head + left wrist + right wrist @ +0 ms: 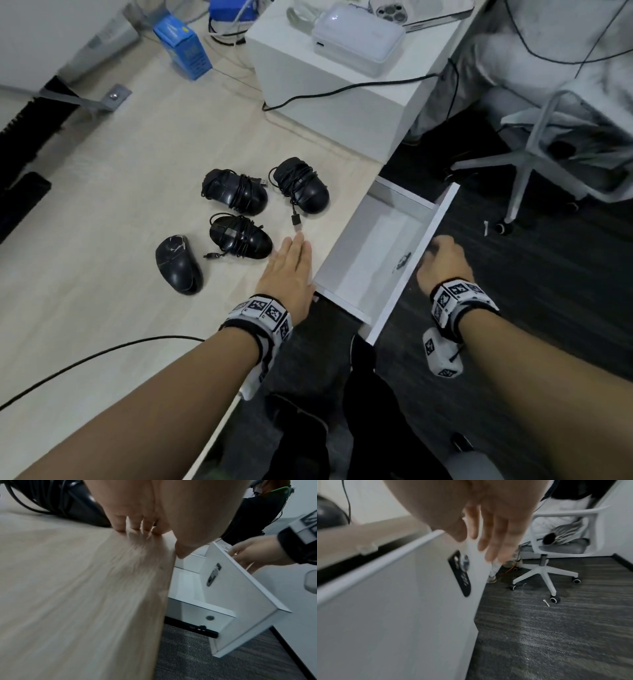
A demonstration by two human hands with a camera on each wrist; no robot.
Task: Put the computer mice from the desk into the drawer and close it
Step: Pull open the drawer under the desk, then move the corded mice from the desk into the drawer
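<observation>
Several black computer mice with cords wound round them lie on the pale wooden desk point(102, 222): one at the back point(234, 195), one to its right point(303, 185), one nearer point(239, 236), and a cordless-looking one point(178, 263) at the left. My left hand point(291, 263) lies flat on the desk by its edge, fingertips point(137, 527) touching the wood just short of a mouse point(77, 503). The white drawer point(376, 253) stands pulled out with nothing in it. My right hand point(442, 260) hovers at the drawer front point(402, 601), fingers point(491, 540) loose and holding nothing.
A white cabinet block point(329, 92) on the desk carries a white device point(356, 37), and a black cable trails from it. A blue box point(181, 48) stands at the back. A white office chair point(548, 144) stands on the dark carpet to the right. My legs are below the drawer.
</observation>
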